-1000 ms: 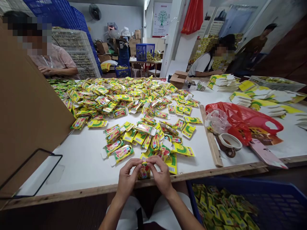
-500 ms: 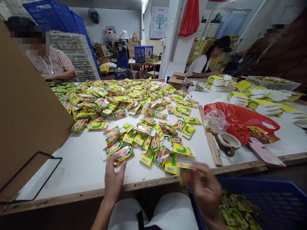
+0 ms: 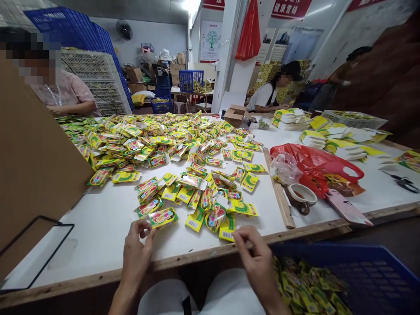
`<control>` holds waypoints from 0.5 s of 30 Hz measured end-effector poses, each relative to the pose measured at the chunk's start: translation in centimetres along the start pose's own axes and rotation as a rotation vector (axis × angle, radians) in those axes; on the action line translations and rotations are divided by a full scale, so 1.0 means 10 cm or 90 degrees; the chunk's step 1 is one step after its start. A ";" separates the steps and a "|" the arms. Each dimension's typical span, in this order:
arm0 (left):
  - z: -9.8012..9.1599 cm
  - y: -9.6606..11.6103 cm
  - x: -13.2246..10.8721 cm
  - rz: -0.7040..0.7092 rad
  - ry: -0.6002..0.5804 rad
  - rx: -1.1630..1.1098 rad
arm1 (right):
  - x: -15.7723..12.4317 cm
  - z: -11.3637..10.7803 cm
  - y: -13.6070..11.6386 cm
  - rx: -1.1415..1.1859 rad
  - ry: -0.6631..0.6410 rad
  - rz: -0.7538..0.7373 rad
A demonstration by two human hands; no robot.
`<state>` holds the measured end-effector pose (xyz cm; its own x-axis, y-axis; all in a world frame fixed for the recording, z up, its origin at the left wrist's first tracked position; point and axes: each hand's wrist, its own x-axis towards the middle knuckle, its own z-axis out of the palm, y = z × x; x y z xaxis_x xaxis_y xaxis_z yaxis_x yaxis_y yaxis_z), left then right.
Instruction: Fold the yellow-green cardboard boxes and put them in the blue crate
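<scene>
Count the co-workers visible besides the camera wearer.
3. A person in a pink shirt at far left of the white table; a person in a white top seated beyond its far edge; a person in brown clothing at back right. More may be hidden.

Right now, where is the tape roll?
In the head view, the tape roll lies on the white table, just right of the wooden strip, in front of the red plastic bag.

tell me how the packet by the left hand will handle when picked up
The packet by the left hand looks small and flat, so probably very light. Its glossy face may slide easily on the smooth white table. Lying flat, it should not roll or tip.
</scene>
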<state>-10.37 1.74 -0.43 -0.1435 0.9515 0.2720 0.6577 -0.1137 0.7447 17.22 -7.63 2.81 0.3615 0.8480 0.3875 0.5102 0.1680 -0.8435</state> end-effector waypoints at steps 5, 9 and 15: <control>-0.19 0.24 -0.06 0.067 -0.037 -0.115 | 0.10 0.54 -0.17 0.080 -0.152 -0.047; -0.08 0.33 -0.08 0.136 -0.085 -0.154 | 0.18 0.84 -0.14 0.124 -0.191 -0.016; 0.20 0.33 -0.08 0.215 -0.055 -0.172 | 0.18 1.07 0.00 0.322 -0.198 0.094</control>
<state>-6.67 1.20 0.60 0.1156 0.8672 0.4843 0.4382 -0.4821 0.7587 9.47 -0.74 -0.47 0.1167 0.9746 0.1909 0.0111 0.1910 -0.9815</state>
